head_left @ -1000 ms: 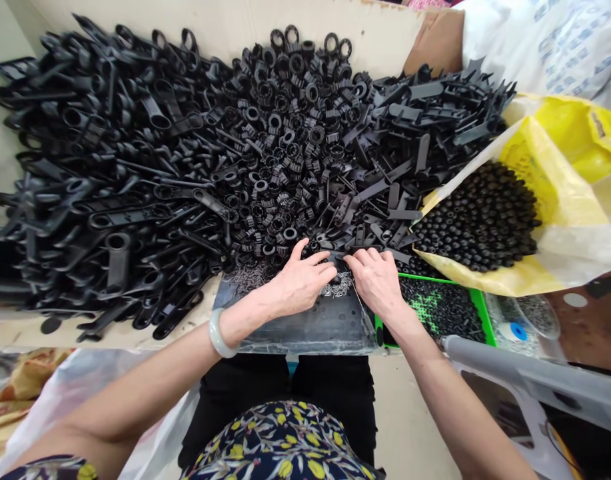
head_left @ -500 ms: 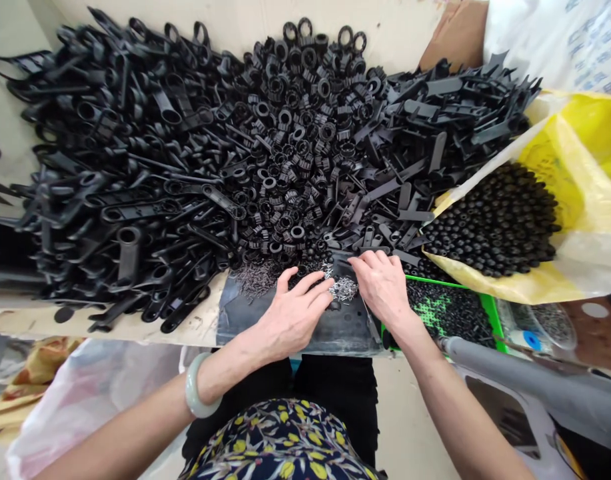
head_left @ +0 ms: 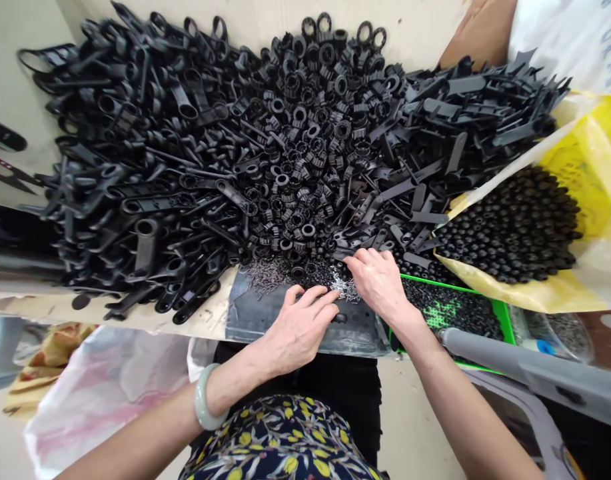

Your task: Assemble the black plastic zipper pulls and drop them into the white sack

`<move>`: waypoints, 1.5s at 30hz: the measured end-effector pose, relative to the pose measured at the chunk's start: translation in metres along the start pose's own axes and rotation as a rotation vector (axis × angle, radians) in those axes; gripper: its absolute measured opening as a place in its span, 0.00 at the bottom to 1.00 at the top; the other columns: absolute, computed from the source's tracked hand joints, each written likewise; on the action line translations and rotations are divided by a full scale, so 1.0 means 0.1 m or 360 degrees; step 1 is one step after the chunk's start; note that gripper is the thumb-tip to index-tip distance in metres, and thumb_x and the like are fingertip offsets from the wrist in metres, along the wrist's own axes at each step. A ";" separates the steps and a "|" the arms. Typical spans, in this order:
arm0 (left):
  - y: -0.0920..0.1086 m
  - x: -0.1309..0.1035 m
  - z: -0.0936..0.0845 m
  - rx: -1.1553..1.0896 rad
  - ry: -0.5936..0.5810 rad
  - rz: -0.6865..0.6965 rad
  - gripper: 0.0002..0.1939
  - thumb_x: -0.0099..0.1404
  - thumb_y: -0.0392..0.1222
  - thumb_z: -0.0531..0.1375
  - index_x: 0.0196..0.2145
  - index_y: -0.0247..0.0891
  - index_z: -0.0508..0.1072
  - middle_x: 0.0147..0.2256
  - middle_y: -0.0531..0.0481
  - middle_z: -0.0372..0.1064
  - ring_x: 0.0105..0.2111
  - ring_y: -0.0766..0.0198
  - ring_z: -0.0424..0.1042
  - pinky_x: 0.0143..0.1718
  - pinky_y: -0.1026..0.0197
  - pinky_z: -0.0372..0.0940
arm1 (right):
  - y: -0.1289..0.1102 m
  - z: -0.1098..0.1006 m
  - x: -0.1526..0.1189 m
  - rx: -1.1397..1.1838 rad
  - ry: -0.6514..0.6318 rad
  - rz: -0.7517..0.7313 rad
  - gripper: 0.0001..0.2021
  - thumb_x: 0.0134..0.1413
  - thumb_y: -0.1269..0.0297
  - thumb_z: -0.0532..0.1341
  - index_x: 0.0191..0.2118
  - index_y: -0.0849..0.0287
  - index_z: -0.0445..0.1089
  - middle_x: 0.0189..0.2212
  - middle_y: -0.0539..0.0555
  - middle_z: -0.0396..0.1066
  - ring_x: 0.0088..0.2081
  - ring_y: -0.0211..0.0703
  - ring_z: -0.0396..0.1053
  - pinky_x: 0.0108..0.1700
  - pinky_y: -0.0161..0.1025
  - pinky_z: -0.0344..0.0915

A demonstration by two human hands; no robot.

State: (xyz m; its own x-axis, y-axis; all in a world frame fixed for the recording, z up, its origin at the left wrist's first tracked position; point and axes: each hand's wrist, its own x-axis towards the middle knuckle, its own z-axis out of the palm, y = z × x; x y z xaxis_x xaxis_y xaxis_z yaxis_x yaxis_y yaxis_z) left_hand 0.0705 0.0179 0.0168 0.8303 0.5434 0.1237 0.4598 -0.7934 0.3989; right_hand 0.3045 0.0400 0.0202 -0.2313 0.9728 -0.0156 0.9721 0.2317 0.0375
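Hands at a dark work mat [head_left: 250,320], lower centre of the frame. Nearest, the left hand [head_left: 302,327] lies back upward, thumb and fingers parted, nothing seen in its grasp, fingertips beside the near-left edge of a heap of silver pins [head_left: 346,288]. The right hand [head_left: 378,283] curls its fingers by the heap's upper end; whether they grip anything cannot be told. The step appears to be picking among the pins; lifting one would call for a fine pinch. Their slender long axes cross in all directions. Beyond, black rings [head_left: 318,160] stand between loop-ended handles [head_left: 145,247], left, and flat dark pieces [head_left: 456,153], upper right
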 end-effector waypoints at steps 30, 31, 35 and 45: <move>-0.06 -0.21 0.10 0.0031 0.0031 -0.0103 0.13 0.73 0.30 0.53 0.50 0.39 0.73 0.65 0.45 0.70 0.65 0.49 0.64 0.60 0.40 0.51 | -0.06 -0.06 -0.29 0.0002 -0.0029 -0.0123 0.14 0.74 0.71 0.53 0.50 0.55 0.76 0.40 0.55 0.75 0.42 0.48 0.64 0.45 0.47 0.49; -0.07 -0.22 0.09 0.0023 0.0039 -0.0103 0.14 0.73 0.29 0.53 0.50 0.39 0.73 0.65 0.44 0.70 0.65 0.48 0.64 0.60 0.40 0.51 | -0.07 -0.07 -0.31 0.0010 -0.0041 -0.0126 0.14 0.74 0.70 0.53 0.50 0.55 0.76 0.40 0.55 0.75 0.42 0.47 0.64 0.45 0.47 0.49; -0.05 -0.26 0.06 0.0001 0.0083 -0.0085 0.14 0.73 0.30 0.53 0.50 0.39 0.74 0.65 0.43 0.70 0.64 0.48 0.65 0.59 0.40 0.52 | -0.09 -0.10 -0.38 0.0044 -0.0009 -0.0098 0.15 0.75 0.69 0.52 0.53 0.54 0.76 0.42 0.55 0.76 0.42 0.47 0.65 0.45 0.46 0.50; 0.15 0.01 0.13 0.0030 -0.0023 0.0055 0.14 0.70 0.29 0.55 0.50 0.39 0.72 0.67 0.44 0.67 0.64 0.50 0.63 0.58 0.43 0.53 | 0.12 -0.06 -0.46 -0.0105 0.0033 0.0320 0.15 0.75 0.66 0.54 0.51 0.55 0.78 0.41 0.55 0.78 0.41 0.47 0.70 0.44 0.45 0.52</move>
State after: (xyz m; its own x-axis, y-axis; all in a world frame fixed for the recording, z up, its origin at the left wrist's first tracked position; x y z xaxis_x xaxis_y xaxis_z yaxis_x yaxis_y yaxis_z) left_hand 0.0825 0.0029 0.0115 0.8504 0.5114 0.1238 0.4362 -0.8168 0.3776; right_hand 0.3268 -0.0015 0.0272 -0.0346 0.9992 0.0191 0.9941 0.0325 0.1031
